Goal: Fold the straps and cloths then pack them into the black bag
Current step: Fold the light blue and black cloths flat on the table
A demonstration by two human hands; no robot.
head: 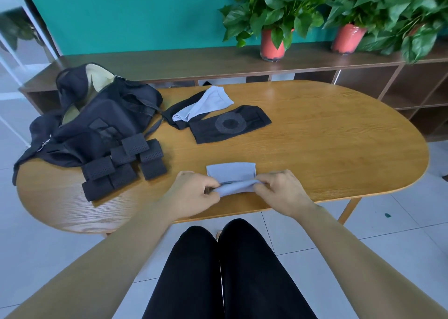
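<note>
A pale blue cloth [231, 173], pinched at both ends, lies near the front edge of the bench [315, 148].
The black bag [101, 119] slumps at the bench's left end with folded black straps [123, 165] against its near side; a black cloth [230, 124] and a second pale cloth [206, 102] lie just right of it. The held cloth's long axis runs left to right. Its far half is flat and its near fold is raised, with the left hand [194, 192] grip pinching the left end and the right hand [283, 190] grip the right.

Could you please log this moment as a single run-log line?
step: folding grey cloth | left hand: pinches near edge | right hand: pinches near edge | bag: open | straps: stacked by bag
</note>
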